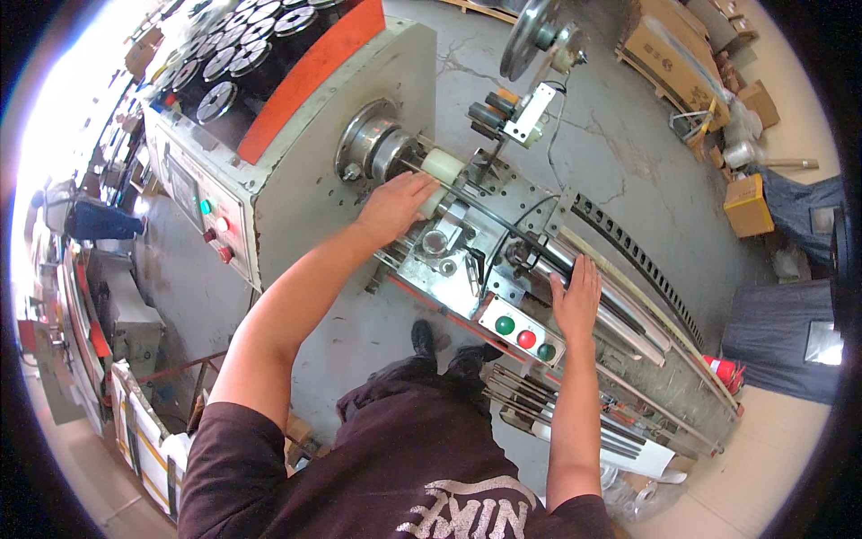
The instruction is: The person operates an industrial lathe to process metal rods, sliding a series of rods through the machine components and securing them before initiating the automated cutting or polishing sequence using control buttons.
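Note:
My left hand (395, 208) lies over a pale plastic roller (443, 165) beside the metal spindle (393, 151) of a machine, its fingers stretched out together. A long dark rod (498, 219) runs from the rollers down to the right along the machine bed. Fingers straight and thumb apart, my right hand (577, 295) rests at the rod's lower right stretch, by some shiny metal bars (628, 328). Whether its palm touches the rod is hidden. Between my hands sits a metal clamp block (440, 242) with a round knob.
A button box (523, 332) with green and red buttons faces me below the bed. The grey machine housing (314, 135) carries black spools (218, 103) and an orange guard (314, 76). Several dark rods (566, 409) lie at lower right. Cartons (669, 58) stand far right.

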A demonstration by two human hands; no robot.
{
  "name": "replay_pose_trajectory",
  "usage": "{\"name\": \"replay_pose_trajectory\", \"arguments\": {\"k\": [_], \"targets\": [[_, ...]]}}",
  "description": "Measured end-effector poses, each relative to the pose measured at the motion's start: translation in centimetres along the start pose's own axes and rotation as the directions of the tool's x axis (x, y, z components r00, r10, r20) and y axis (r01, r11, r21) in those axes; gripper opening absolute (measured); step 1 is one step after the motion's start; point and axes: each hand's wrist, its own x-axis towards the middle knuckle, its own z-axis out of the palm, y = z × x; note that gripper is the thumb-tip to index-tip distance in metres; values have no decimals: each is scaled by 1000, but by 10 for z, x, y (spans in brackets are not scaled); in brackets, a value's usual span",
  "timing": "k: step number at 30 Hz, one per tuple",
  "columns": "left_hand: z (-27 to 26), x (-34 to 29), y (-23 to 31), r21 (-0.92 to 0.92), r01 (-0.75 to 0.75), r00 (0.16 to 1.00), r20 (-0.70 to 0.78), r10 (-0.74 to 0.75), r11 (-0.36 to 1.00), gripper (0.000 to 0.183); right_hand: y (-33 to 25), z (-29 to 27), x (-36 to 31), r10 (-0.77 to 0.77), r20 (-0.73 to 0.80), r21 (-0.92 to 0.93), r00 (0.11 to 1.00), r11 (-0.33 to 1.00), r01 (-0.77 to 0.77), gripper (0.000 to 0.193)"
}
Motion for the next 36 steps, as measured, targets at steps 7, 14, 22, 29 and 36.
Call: {"name": "replay_pose_trajectory", "arguments": {"k": [7,14,22,29,36], "targets": [[-8,-3,12,-114,199,979,-14,-201,973,75,-3,10,0,-18,-36,-36,999,999,16,79],[6,-7,-2,14,91,989,-118,-88,996,62,-13,3,-5,-40,-29,-22,999,999,39,79],[9,-11,1,27,97,988,-123,-93,995,56,-12,1,-9,-49,-34,-18,998,999,48,81],[18,-8,-7,170,192,974,-154,-166,967,52,-21,-3,-17,-61,-19,-13,998,998,61,84],[15,3,-13,200,194,980,-84,-180,960,51,-24,-7,-16,-16,-6,-52,1000,999,15,83]]}}
